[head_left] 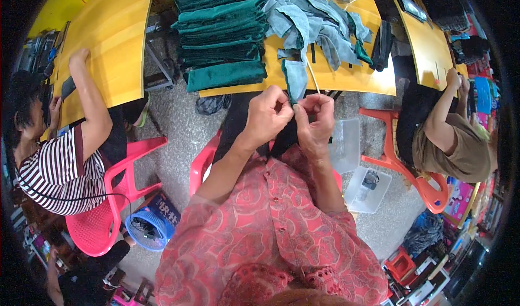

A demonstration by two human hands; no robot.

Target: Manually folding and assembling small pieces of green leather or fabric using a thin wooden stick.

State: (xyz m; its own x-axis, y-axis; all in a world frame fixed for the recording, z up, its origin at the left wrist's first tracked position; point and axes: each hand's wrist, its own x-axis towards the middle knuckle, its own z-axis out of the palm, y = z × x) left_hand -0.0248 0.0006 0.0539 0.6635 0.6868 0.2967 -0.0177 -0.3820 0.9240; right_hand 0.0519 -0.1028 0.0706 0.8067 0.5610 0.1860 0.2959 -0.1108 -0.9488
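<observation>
With my left hand (271,112) and right hand (316,119) pinched closed on the grey-backed velvet strip (296,78), I should align its edges.

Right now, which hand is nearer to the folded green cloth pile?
Left. The left hand is in front of the green pile, near its right end; the right hand is farther right.

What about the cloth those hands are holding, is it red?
No, the held cloth is pale gray-blue with a dark green edge.
</observation>
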